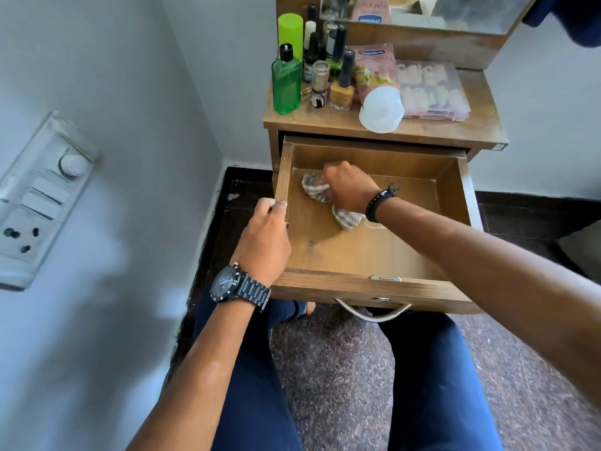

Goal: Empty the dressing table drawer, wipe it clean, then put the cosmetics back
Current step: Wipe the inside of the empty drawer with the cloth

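While the switchboard (pixel 39 203) just sits there on the left wall, the action's all at the little wooden dressing table (pixel 455 131). Its drawer (pixel 357 284) is pulled right out over the person's knees. Their left hand (pixel 265 237), the one with the chunky black watch (pixel 229 283), has its fingers curled over the drawer's left side wall, gripping the rim. Further in, the right hand (pixel 349 187), beaded bracelet on the wrist, is balled up around a striped cloth (pixel 325 198) and pressing it onto the drawer floor near the back-left corner. Nothing else in the drawer but that cloth. The cosmetics are all parked on the tabletop behind: green bottle (pixel 287 89), a lime green can (pixel 290 29), nail polish bottles (pixel 341 92), then a pink lotion bottle (pixel 377 89) lying on its side, and a clear plastic box (pixel 432 89) on the right.
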`<state>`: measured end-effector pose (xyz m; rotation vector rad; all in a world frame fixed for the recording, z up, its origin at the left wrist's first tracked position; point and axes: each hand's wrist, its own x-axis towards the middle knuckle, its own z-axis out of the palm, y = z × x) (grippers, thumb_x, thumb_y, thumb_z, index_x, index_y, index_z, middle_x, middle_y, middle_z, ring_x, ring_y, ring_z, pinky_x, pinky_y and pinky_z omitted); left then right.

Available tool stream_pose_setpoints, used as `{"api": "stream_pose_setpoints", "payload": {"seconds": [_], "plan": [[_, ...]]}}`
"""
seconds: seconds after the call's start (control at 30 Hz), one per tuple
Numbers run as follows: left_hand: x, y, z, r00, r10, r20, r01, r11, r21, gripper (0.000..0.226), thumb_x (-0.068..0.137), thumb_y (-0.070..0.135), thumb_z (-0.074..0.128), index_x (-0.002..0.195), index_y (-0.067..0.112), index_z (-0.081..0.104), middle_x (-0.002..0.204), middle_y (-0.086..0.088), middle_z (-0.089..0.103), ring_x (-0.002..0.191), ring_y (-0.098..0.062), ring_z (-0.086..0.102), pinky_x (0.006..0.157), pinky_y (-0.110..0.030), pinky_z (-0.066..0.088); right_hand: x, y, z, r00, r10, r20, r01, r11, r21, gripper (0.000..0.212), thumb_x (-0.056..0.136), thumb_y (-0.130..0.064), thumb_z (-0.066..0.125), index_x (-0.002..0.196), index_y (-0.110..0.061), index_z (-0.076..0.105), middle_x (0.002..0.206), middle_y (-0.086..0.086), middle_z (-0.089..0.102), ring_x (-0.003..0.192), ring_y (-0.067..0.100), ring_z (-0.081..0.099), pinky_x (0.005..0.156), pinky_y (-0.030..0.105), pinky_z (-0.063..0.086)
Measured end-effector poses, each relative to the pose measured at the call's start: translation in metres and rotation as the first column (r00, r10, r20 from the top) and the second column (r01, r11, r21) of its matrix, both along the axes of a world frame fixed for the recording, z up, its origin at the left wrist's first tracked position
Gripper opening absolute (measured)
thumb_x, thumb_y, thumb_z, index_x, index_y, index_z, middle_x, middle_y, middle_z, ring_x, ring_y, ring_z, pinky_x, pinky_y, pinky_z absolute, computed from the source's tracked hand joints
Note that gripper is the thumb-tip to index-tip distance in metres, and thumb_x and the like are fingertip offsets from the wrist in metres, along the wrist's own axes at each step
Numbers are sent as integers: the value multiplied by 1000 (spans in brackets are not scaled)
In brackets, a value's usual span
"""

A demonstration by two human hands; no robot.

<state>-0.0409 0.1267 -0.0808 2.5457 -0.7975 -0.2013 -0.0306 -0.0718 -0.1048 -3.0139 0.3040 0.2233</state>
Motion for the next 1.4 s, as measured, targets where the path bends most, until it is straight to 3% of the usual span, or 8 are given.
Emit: {"api": "stream_pose_setpoints", "payload": {"seconds": [0.13,0.27,0.53,0.73,0.9,1.07,1.2,1.4], "plan": [[0,-1,0,1000,-19,-11,19,1000,2,42,95,7,42,137,11,41,138,-5,38,105,-19,56,75,-19,39,-33,16,-3,961,235,-145,-192,946,261,27,89,-8,59,116,-8,61,118,8,61,103,17,59,87,23,49],[-1,-1,1,1000,-10,-4,10,1000,1,42,95,6,42,137,11,41,140,-5,38,105,-19,56,74,-17,37,-55,33,8,825,458,-332,-289,845,449,33,89,-9,60,120,-16,63,126,3,59,114,17,54,100,28,43],[1,-1,-2,1000,-6,1,6,1000,-2,42,96,8,41,137,12,40,142,-3,37,111,-20,55,81,-23,45,-36,28,-7,958,258,-123,-245,963,114,22,95,-12,50,115,-5,56,111,6,62,89,19,64,76,27,55],[1,0,-4,1000,-2,3,2,1000,0,44,96,8,41,139,14,38,145,0,33,117,-17,52,87,-24,44,17,22,-6,994,39,97,-32,997,-76,30,98,-8,37,122,-10,55,121,10,53,104,31,57,79,38,51],[0,-1,-3,1000,-2,7,2,1000,5,44,96,7,41,140,13,37,144,-1,34,116,-18,53,87,-25,45,21,20,-9,997,46,69,-45,999,-14,29,96,-6,41,120,-9,57,129,7,46,115,29,49,87,37,48],[0,-4,-2,1000,-8,24,7,999,39,43,95,5,41,138,11,39,140,-2,38,107,-21,57,80,-27,47,-6,15,-9,969,232,-84,-219,965,145,35,89,-6,55,123,-15,57,128,4,48,107,22,56,83,33,53],[2,-6,0,999,-7,32,5,998,62,41,94,6,43,135,10,43,133,-3,43,95,-20,60,67,-20,44,-45,42,-6,827,514,-230,-397,822,409,47,83,7,47,121,-16,62,129,4,50,120,20,44,107,33,36],[-12,-22,6,996,67,52,-73,989,129,29,93,13,47,122,5,45,126,-11,43,89,-21,58,61,-26,45,-46,46,7,835,490,-252,-381,843,379,41,82,8,47,121,-1,57,129,12,53,119,25,49,105,37,40]]}}
